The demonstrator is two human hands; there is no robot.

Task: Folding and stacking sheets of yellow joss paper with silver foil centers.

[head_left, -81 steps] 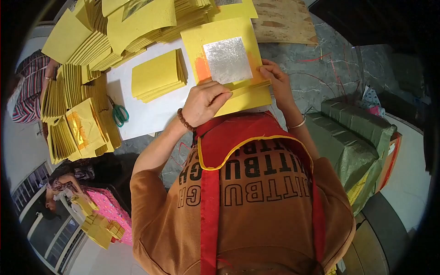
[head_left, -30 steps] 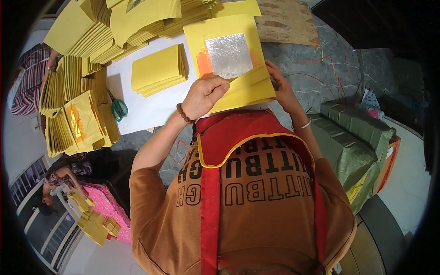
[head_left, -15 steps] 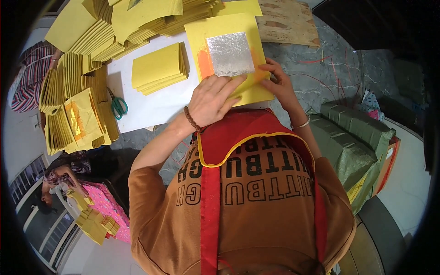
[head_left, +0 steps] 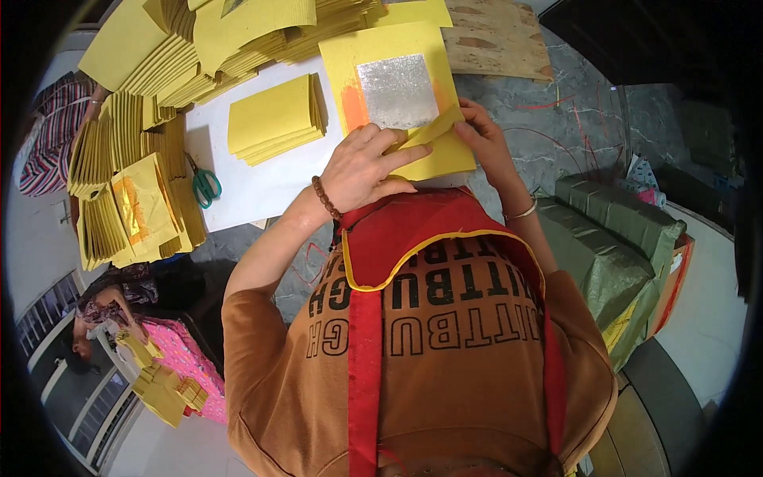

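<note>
Rising anew, paper flap [head_left: 437, 127], seemingly pinched

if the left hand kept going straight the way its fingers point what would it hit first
Probably the lifted fold of the yellow sheet, with the right hand just beyond; depth is unclear, so the left hand might pass over it.

Showing yellow paper sheet [head_left: 389, 44] | bears silver square [head_left: 397, 91], orange patch [head_left: 353, 103] at left | lies face up on white worktop [head_left: 270, 187] | lifts into slanting strip [head_left: 433, 131] on square's near side, higher at right
</note>
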